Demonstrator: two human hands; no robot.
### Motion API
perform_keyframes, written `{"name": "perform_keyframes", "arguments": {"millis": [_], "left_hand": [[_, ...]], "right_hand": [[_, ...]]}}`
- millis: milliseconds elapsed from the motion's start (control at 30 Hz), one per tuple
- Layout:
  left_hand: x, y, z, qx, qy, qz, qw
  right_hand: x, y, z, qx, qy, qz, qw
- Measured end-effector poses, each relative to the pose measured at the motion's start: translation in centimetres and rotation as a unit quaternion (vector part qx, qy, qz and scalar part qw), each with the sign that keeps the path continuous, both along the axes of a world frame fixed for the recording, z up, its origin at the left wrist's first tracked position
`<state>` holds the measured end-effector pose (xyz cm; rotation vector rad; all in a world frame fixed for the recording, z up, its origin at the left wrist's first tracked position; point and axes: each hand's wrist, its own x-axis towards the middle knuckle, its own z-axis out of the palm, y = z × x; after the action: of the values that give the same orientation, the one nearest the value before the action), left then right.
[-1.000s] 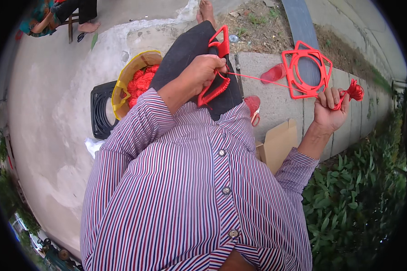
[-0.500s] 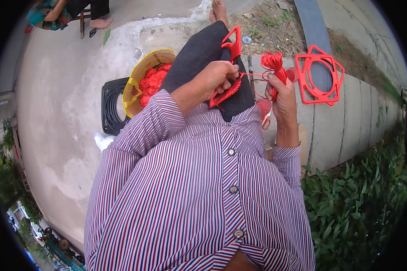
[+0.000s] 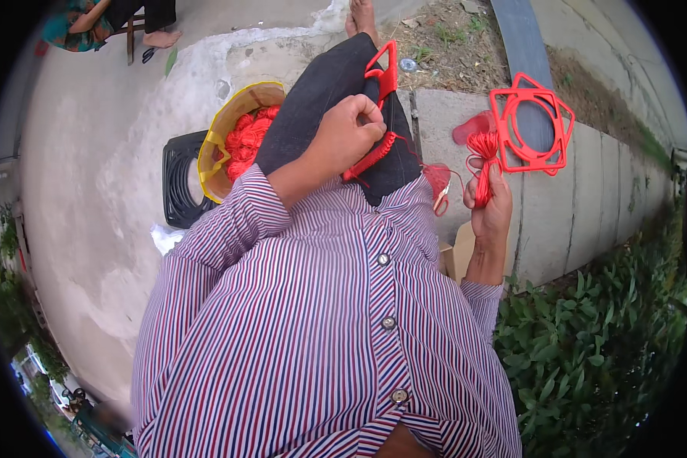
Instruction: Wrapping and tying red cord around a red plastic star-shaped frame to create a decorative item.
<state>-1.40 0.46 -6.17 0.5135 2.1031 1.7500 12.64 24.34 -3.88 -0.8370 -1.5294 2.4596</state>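
Observation:
Across my dark-trousered thigh lies a red plastic frame (image 3: 389, 75), tilted, with red cord (image 3: 372, 159) wound in close turns along its lower side. My left hand (image 3: 345, 136) is closed on the frame's middle, thumb and forefinger pinched together; the fingers hide part of it. Off to the right, my right hand (image 3: 491, 204) grips a looped hank of red cord (image 3: 482, 145), whose loops stick out above the fist. A thin strand trails from the wound side toward the right.
A yellow-rimmed bag (image 3: 211, 145) of red cord hanks stands left of my leg, beside a black slatted crate (image 3: 177, 183). Spare red frames (image 3: 533, 162) lie stacked on the concrete ledge at right. Scissors (image 3: 441, 202) lie by my hip. Another person (image 3: 80, 24) sits far left.
My right hand has moved right and down with the hank, away from the frame. The taut strand between my hands now hangs slack. My left hand stays at the frame.

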Motion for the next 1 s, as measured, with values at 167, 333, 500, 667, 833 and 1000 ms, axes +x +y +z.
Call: {"name": "perform_keyframes", "arguments": {"millis": [167, 333, 500, 667, 833, 1000], "left_hand": [[2.2, 2.1, 4.8, 0.068, 0.323, -0.175, 0.928], [-0.7, 0.7, 8.3, 0.358, -0.256, -0.084, 0.894], [-5.5, -2.2, 2.9, -0.092, 0.319, -0.073, 0.941], [-2.2, 0.2, 1.4, -0.304, 0.227, -0.162, 0.911], [-3.0, 0.1, -0.5, -0.154, 0.301, -0.034, 0.941], [-2.9, 1.7, 0.0, 0.062, -0.386, 0.016, 0.92]], "right_hand": [[-1.8, -7.2, 0.6, -0.275, 0.159, 0.262, 0.911], [-5.3, -5.0, -0.4, -0.359, 0.156, 0.267, 0.881], [-8.5, -0.8, -2.9, -0.14, 0.121, 0.209, 0.96], [-9.6, -5.1, -3.8, 0.398, 0.076, 0.308, 0.86], [-8.1, -3.0, -1.6, 0.343, 0.087, 0.187, 0.916], [-2.4, 3.9, 2.3, -0.175, 0.294, 0.02, 0.939]]}}
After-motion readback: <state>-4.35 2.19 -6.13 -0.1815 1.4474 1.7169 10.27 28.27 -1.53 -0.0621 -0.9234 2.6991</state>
